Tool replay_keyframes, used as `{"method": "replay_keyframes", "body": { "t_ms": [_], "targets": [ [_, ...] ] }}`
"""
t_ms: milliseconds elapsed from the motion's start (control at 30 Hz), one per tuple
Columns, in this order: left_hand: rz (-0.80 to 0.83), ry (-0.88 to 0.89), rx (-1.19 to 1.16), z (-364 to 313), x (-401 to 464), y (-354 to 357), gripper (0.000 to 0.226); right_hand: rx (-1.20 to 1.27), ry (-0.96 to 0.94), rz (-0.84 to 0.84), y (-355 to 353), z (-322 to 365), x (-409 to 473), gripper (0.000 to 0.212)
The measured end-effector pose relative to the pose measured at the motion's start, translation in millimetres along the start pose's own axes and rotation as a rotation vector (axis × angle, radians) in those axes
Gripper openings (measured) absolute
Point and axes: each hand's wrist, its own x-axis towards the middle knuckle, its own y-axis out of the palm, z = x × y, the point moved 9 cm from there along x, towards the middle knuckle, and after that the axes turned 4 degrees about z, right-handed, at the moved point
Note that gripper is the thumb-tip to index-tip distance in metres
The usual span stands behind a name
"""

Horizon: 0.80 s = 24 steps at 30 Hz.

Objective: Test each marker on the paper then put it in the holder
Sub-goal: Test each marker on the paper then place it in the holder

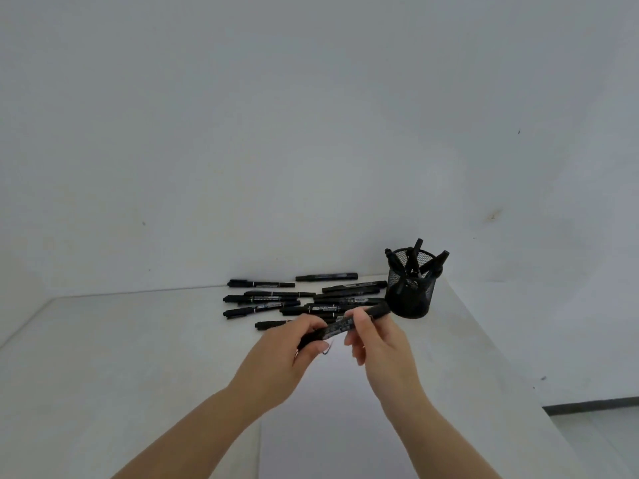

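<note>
Bare room — white table (103, 357), blank wall (242, 133).

Both hands (340, 344) gripping one black marker (342, 326) above paper (332, 409), mesh holder (410, 288) beside

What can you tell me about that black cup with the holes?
The holder is a round black cup that looks like wire mesh, so you can see through its wall. It stands upright on the table, near the far right corner by the wall. Several black markers lean inside, tops poking out. No hand touches it.
</note>
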Motion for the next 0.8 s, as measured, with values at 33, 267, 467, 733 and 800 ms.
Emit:
{"method": "replay_keyframes", "body": {
  "t_ms": [33,267,467,733,800],
  "targets": [
    [-0.018,-0.015,0.024,2.6,-7.5,-1.7,0.006,0.036,0.026,-0.026,-2.6,-4.1,-4.9,0.02],
    [-0.002,0.142,0.338,-19.3,-42.8,-4.6,0.046,0.225,0.348,0.25,22.1,-30.6,-31.3,0.032],
    [0.226,0.003,0.32,-9.0,-43.4,16.7,0.03,0.188,0.38,0.308,20.5,-23.6,-26.8,0.032],
    [0.403,-0.103,-0.329,-4.3,-46.3,19.6,0.037,0.056,0.155,0.437,29.2,-0.9,-17.9,0.032],
    [0.455,-0.107,-0.403,-0.7,-50.8,24.2,0.035,-0.01,0.05,0.506,32.7,6.8,-17.6,0.028]
  ]
}}
